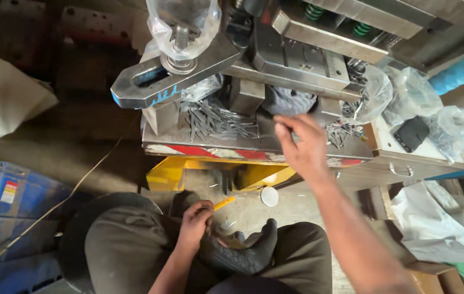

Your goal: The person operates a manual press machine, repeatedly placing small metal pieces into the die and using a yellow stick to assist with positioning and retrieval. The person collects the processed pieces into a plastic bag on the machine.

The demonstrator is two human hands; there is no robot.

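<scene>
Right hand (304,146) half-open, empty, reaches over metal pins (218,121) on press bed (210,146); left hand (195,222) closed on yellow tool (224,203), resting on knee for support.

At the left edge we see a blue plastic crate (3,218) with a small rectangular label (8,191) on its wall, white with red and yellow bands. A clear plastic bag (183,24) is wrapped over the bolt at the top of the press. To the right we find more clear bags: one (376,92) holding small metal pieces beside the press, another (414,90) just beyond it, and a crumpled one (455,128) near the right edge. White bags (433,212) lie on the floor at lower right.
</scene>
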